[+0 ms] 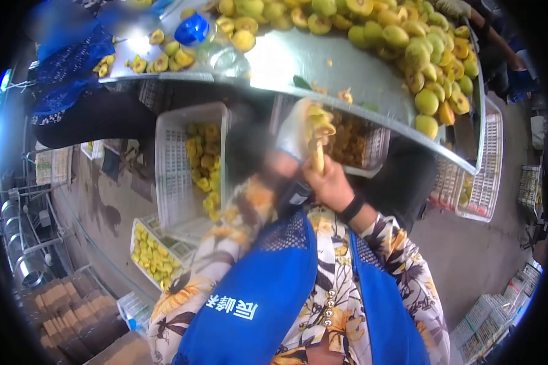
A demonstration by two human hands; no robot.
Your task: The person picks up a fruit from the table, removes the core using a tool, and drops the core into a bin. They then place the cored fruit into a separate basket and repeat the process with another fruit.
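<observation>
My left hand [293, 131], in a white glove and partly blurred, is closed around a yellow peach half [320, 121] just below the edge of the metal table. Beneath it, my right hand [332, 185] is bare and closed on a tool with a pale yellow handle [317, 157]. The tool points up at the fruit, and its working end cannot be made out against the flesh. Behind and below both hands, a crate of peach pieces [350, 143] stands under the table edge.
Yellow peaches [402, 39], whole and halved, are heaped on the metal table [280, 64]. A blue object [192, 28] lies there too. White crates [192, 164] stand at left, another crate [481, 176] at right. Other people sit close by; one has a blue sleeve [73, 58].
</observation>
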